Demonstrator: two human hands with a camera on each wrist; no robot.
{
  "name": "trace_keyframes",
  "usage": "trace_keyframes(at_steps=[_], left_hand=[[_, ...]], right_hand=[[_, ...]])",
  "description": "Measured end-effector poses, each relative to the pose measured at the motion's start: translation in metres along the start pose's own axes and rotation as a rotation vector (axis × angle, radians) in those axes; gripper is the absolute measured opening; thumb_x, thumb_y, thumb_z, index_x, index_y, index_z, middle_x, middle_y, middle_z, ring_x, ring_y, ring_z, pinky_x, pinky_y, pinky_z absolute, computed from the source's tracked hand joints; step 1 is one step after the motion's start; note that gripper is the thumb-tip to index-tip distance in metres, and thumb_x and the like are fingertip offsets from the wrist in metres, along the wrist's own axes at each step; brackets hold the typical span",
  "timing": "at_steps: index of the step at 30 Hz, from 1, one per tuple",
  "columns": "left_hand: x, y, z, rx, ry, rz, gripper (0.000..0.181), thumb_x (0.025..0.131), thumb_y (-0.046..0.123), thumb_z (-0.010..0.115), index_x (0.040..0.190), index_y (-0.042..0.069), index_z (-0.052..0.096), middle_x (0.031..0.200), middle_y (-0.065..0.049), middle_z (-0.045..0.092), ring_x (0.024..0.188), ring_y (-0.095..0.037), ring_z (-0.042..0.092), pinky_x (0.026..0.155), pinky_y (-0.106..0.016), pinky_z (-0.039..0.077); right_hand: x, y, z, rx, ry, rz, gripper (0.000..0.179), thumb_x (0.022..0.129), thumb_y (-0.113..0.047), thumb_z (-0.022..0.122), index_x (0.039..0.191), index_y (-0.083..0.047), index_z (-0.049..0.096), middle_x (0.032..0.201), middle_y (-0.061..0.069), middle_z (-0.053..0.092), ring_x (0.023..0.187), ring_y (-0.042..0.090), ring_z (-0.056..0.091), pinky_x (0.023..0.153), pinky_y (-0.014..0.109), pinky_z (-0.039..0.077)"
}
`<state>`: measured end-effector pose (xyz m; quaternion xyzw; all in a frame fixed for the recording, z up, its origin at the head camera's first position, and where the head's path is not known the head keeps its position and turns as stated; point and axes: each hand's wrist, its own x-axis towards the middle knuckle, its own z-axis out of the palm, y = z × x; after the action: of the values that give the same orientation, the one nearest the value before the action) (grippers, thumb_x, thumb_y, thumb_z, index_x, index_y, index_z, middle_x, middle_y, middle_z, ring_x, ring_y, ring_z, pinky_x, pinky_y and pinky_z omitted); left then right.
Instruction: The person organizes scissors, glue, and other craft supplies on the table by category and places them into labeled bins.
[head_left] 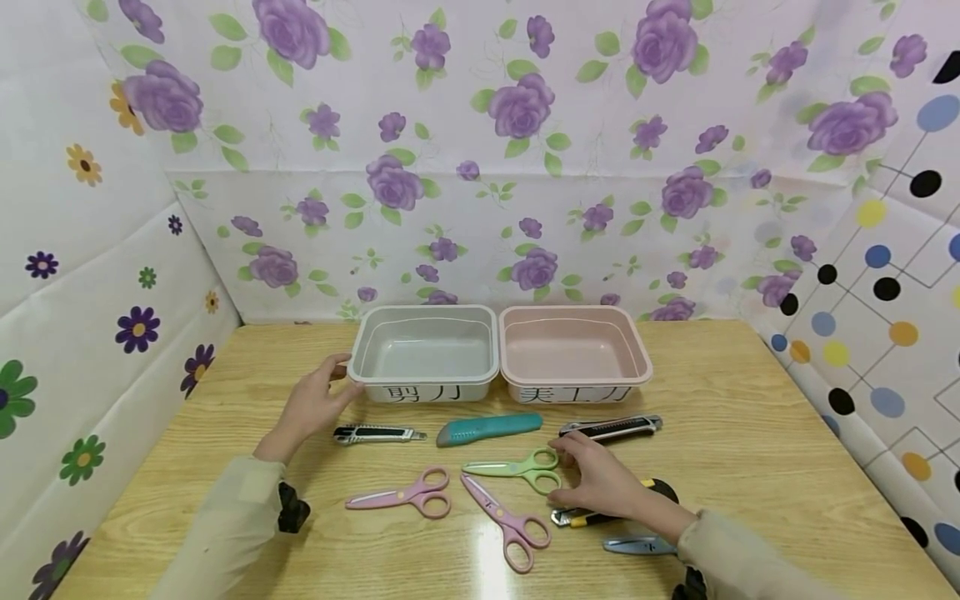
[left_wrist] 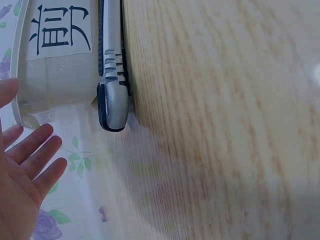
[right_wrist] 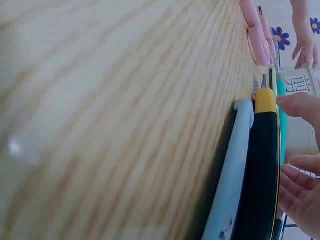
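My left hand (head_left: 313, 406) is at the left end of a grey plastic bin (head_left: 423, 382), thumb by the front corner and fingers spread along the side. Below it lies a silver-and-black utility knife (head_left: 380, 434), close up in the left wrist view. My right hand (head_left: 603, 479) reaches over the table, its thumb and fingers spread at the handle loops of the green scissors (head_left: 510, 469). Under that hand lies a yellow-and-black utility knife (right_wrist: 261, 165), with a light blue tool (right_wrist: 232, 175) beside it, partly hidden by the sleeve in the head view.
A pink bin (head_left: 576, 382) stands against the grey one; both carry labels in Chinese characters. A teal cutter (head_left: 491, 427) and a black-and-silver utility knife (head_left: 611, 427) lie before them. Pink scissors (head_left: 401, 497) and a second pink pair (head_left: 510, 523) lie nearer the front.
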<state>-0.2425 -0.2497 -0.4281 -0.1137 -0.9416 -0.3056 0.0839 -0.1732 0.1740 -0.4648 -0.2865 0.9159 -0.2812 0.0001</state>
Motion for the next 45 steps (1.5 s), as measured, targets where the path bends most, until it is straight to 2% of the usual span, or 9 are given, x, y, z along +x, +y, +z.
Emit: trace_keyframes(at_steps=[9, 14, 21, 29, 37, 45], left_hand=[[-0.0006, 0.0004, -0.0001, 0.002, -0.002, -0.011, 0.06, 0.089, 0.037, 0.057, 0.132, 0.0, 0.038, 0.114, -0.025, 0.057, 0.106, -0.044, 0.052, 0.088, -0.057, 0.041], [-0.0009, 0.0009, -0.0001, -0.004, -0.001, -0.018, 0.059, 0.089, 0.036, 0.057, 0.132, 0.0, 0.038, 0.114, -0.026, 0.057, 0.107, -0.045, 0.051, 0.088, -0.057, 0.04], [-0.0022, -0.0003, 0.0005, -0.004, 0.004, -0.008, 0.058, 0.089, 0.034, 0.057, 0.132, 0.0, 0.039, 0.115, -0.027, 0.056, 0.107, -0.044, 0.051, 0.088, -0.058, 0.04], [-0.0022, 0.0003, -0.0004, -0.007, 0.003, -0.003, 0.059, 0.089, 0.037, 0.056, 0.132, 0.0, 0.039, 0.116, -0.026, 0.056, 0.108, -0.045, 0.051, 0.088, -0.059, 0.039], [-0.0014, 0.0002, -0.0004, -0.005, 0.009, -0.001, 0.058, 0.089, 0.036, 0.056, 0.132, 0.0, 0.039, 0.115, -0.026, 0.056, 0.107, -0.045, 0.051, 0.088, -0.058, 0.04], [-0.0022, 0.0002, -0.0005, -0.01, 0.003, -0.003, 0.058, 0.09, 0.036, 0.056, 0.132, 0.0, 0.039, 0.115, -0.027, 0.056, 0.107, -0.045, 0.051, 0.088, -0.059, 0.04]], right_hand=[[0.0027, -0.0007, 0.004, -0.043, -0.018, 0.002, 0.069, 0.063, -0.032, 0.08, 0.12, 0.0, 0.055, 0.1, 0.0, 0.047, 0.081, 0.009, 0.046, 0.07, 0.029, 0.046], [0.0044, 0.0004, 0.006, -0.062, -0.017, -0.021, 0.068, 0.064, -0.032, 0.08, 0.118, 0.0, 0.056, 0.098, -0.001, 0.047, 0.079, 0.008, 0.044, 0.066, 0.024, 0.043], [0.008, 0.0001, 0.0076, -0.034, -0.04, -0.014, 0.066, 0.064, -0.031, 0.08, 0.116, 0.001, 0.056, 0.097, 0.0, 0.046, 0.075, 0.008, 0.041, 0.061, 0.019, 0.038], [0.0089, 0.0, 0.0065, -0.055, -0.018, -0.01, 0.059, 0.062, -0.03, 0.079, 0.108, 0.001, 0.058, 0.098, 0.0, 0.048, 0.08, 0.009, 0.046, 0.068, 0.025, 0.045], [0.0074, -0.0006, 0.0046, -0.037, 0.005, 0.0, 0.059, 0.061, -0.03, 0.078, 0.108, -0.001, 0.058, 0.101, 0.0, 0.049, 0.087, 0.011, 0.05, 0.077, 0.03, 0.048], [0.0063, 0.0031, 0.005, -0.022, 0.025, -0.016, 0.062, 0.061, -0.029, 0.077, 0.113, 0.001, 0.058, 0.101, -0.002, 0.049, 0.084, 0.009, 0.048, 0.072, 0.026, 0.046]])
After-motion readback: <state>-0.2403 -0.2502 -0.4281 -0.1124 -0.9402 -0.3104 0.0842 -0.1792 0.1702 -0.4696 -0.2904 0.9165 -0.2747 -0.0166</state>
